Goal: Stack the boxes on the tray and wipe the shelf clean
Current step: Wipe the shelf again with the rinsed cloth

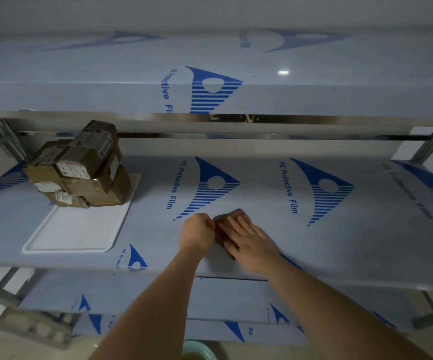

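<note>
I see the brown cloth (223,224) directly under my right hand (249,242), fingers straight and pressing it flat on the shelf (340,242). My left hand (196,233), at its left edge, is curled; whether it pinches the cloth, I cannot tell. Boxes (80,165) sit stacked on the tray (75,229), well left.

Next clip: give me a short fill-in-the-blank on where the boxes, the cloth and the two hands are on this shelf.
1. The cardboard boxes are stacked on the far end of the white ____.
2. The right hand lies flat on a ____ cloth.
3. The left hand, beside the cloth's left edge, has its fingers ____.
4. The blue print on the shelf reads PE Protective ____.

Missing words: tray; brown; curled; Film
</note>
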